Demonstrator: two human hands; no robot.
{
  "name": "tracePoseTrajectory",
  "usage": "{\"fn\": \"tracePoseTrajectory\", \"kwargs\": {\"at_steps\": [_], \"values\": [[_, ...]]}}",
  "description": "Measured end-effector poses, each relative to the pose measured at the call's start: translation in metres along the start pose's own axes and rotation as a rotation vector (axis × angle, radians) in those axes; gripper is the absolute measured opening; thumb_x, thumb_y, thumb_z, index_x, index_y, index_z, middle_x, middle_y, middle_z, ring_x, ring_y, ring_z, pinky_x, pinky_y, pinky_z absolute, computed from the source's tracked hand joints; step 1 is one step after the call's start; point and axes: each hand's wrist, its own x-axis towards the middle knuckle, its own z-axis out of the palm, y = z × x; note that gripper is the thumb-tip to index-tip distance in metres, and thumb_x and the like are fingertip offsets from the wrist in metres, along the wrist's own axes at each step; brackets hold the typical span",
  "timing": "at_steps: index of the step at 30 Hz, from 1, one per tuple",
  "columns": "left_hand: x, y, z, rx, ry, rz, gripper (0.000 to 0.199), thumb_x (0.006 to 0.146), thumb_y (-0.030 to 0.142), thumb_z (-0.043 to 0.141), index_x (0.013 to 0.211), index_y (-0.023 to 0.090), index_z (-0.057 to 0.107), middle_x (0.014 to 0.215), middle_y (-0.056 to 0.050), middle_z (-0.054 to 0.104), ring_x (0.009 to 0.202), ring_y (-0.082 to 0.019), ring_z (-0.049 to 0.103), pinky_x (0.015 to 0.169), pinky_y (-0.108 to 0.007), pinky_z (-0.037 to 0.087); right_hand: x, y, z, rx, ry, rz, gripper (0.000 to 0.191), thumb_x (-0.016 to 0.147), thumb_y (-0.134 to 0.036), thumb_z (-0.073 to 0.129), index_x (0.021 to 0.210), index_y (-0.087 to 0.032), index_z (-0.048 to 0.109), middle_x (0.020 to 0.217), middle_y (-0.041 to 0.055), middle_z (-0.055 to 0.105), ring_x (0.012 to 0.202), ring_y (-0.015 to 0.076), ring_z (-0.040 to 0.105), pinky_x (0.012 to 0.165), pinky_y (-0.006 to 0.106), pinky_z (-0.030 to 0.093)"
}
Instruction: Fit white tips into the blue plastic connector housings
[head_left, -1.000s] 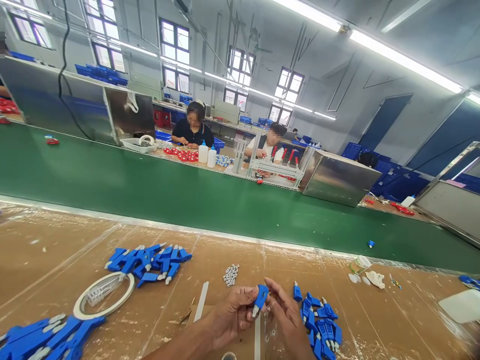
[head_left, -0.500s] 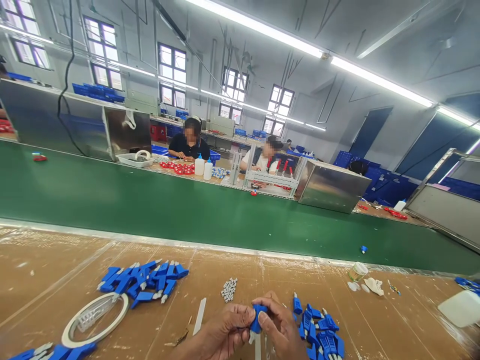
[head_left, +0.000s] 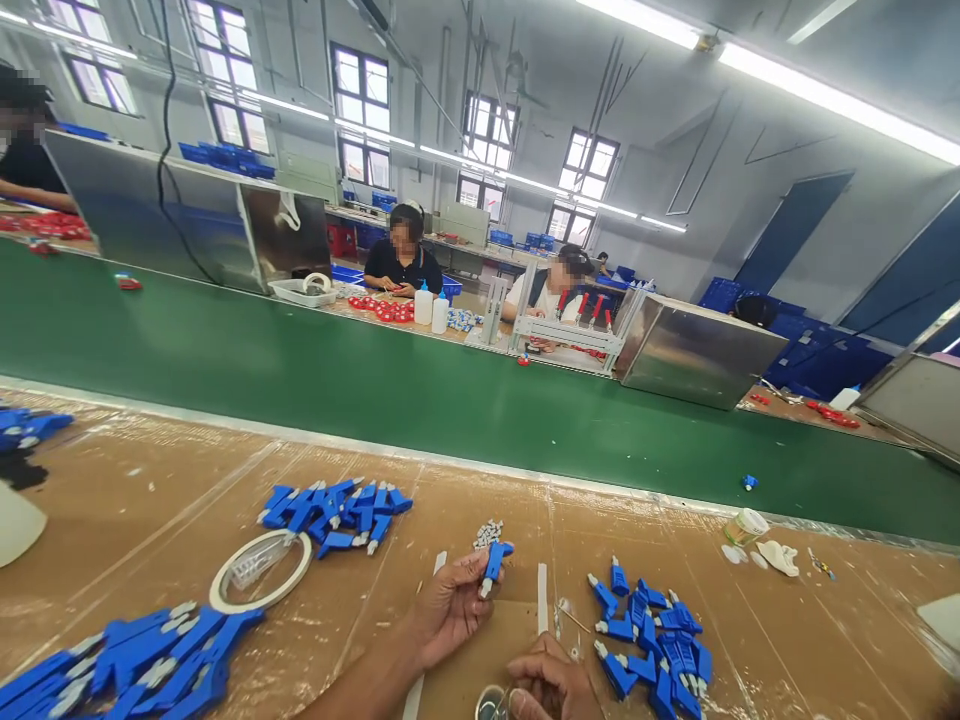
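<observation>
My left hand (head_left: 455, 610) holds up a blue plastic piece (head_left: 493, 566) with a pale tip, pinched between thumb and fingers. Just behind it lies a small heap of grey parts (head_left: 489, 533). At the bottom centre, my right hand (head_left: 553, 680) is curled beside a small round container (head_left: 491, 702); whatever its fingers grip is too small to make out. Blue pieces lie in a pile (head_left: 656, 635) to the right and in another (head_left: 337, 512) to the left. A white tape roll (head_left: 219, 590) rests on the brown table (head_left: 360, 610).
A green belt (head_left: 420, 400) runs across beyond the table, carrying a few small pieces. People sit on its far side. At the right are a tub (head_left: 746, 527) and a white cloth (head_left: 778, 558). More blue pieces (head_left: 165, 650) lie at lower left.
My hands have separated. My left hand has lifted the blue piece up and left, while my right hand has let go of it and moved down by the round container. The view has shifted left.
</observation>
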Motion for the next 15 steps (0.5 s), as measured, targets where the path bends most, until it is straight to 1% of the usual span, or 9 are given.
{"fn": "tracePoseTrajectory", "kwargs": {"at_steps": [3, 6, 11, 15], "values": [[0.002, -0.005, -0.008, -0.004, 0.017, -0.006, 0.013, 0.071, 0.011, 0.078, 0.083, 0.010, 0.073, 0.068, -0.003, 0.064, 0.051, -0.004, 0.048, 0.043, -0.011, 0.035, 0.001, 0.002, 0.003, -0.001, -0.007, 0.022, 0.046, 0.081, -0.066, 0.065, 0.091, -0.024, 0.080, 0.076, 0.0032, 0.058, 0.064, 0.0169, 0.052, 0.057, 0.027, 0.041], [0.003, -0.007, -0.010, -0.002, 0.022, -0.009, 0.010, 0.075, 0.012, 0.075, 0.084, 0.010, 0.072, 0.069, -0.004, 0.065, 0.051, -0.005, 0.048, 0.043, -0.012, 0.035, 0.004, -0.004, 0.004, -0.027, -0.009, 0.019, 0.044, 0.082, -0.064, 0.065, 0.088, -0.024, 0.080, 0.075, 0.0031, 0.058, 0.064, 0.0170, 0.053, 0.057, 0.027, 0.040], [0.003, -0.006, -0.010, 0.001, 0.042, -0.012, 0.014, 0.072, 0.013, 0.078, 0.085, 0.010, 0.072, 0.066, -0.002, 0.063, 0.048, -0.004, 0.047, 0.042, -0.012, 0.035, 0.007, -0.019, 0.004, -0.118, -0.015, -0.004, 0.042, 0.089, -0.059, 0.059, 0.083, -0.021, 0.078, 0.074, 0.0033, 0.058, 0.062, 0.0160, 0.052, 0.054, 0.026, 0.040], [0.003, -0.006, -0.010, 0.008, 0.058, -0.009, 0.016, 0.071, 0.014, 0.080, 0.084, 0.010, 0.072, 0.065, -0.001, 0.063, 0.047, -0.004, 0.047, 0.042, -0.012, 0.036, 0.008, -0.025, 0.003, -0.236, -0.045, -0.065, 0.036, 0.094, -0.047, 0.056, 0.084, -0.019, 0.076, 0.075, 0.0034, 0.057, 0.064, 0.0162, 0.055, 0.057, 0.026, 0.043]]}}
